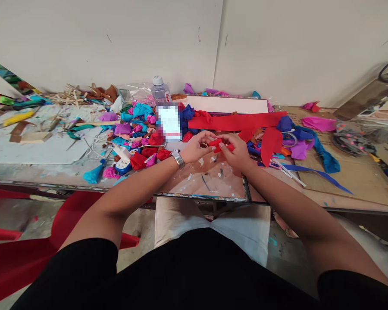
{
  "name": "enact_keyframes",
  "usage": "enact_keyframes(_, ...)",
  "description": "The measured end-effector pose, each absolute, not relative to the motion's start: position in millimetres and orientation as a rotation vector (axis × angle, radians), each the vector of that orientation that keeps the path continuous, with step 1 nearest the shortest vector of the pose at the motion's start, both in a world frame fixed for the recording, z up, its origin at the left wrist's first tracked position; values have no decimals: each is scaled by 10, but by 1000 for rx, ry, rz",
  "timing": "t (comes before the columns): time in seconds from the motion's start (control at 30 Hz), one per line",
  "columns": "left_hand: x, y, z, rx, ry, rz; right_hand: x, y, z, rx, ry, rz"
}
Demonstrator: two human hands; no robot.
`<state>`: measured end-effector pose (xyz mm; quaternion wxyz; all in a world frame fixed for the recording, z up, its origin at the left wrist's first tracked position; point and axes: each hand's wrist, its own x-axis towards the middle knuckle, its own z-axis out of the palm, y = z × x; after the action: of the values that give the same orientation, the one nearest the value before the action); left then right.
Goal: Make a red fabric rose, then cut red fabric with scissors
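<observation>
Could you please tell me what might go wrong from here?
The small red piece held between the left hand and right hand might slip or lose its shape. The upright bottle could tip if the crumpled pieces nearby are pushed. A forearm might drag the loose blue strip.

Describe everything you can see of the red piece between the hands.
The red piece is small and bright, looks like thin paper or cloth, and is bunched rather than flat. Fingers of the left hand and right hand pinch it over the tabletop. They cover part of it, so its full shape cannot be told.
</observation>
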<state>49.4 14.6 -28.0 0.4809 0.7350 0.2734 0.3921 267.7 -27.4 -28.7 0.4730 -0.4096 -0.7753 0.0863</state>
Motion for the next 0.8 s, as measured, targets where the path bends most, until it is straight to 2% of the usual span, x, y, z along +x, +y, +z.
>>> enact_keyframes(0.33,471,162,-294,1882,708,967,2686,-275,-290,-982,-1928,251)
enact_keyframes(0.6,502,177,-345,1769,640,974,2674,-300,-340,-991,-1939,462)
enact_keyframes(0.8,491,186,-340,1841,613,964,2668,-325,-306,-1025,-1943,450)
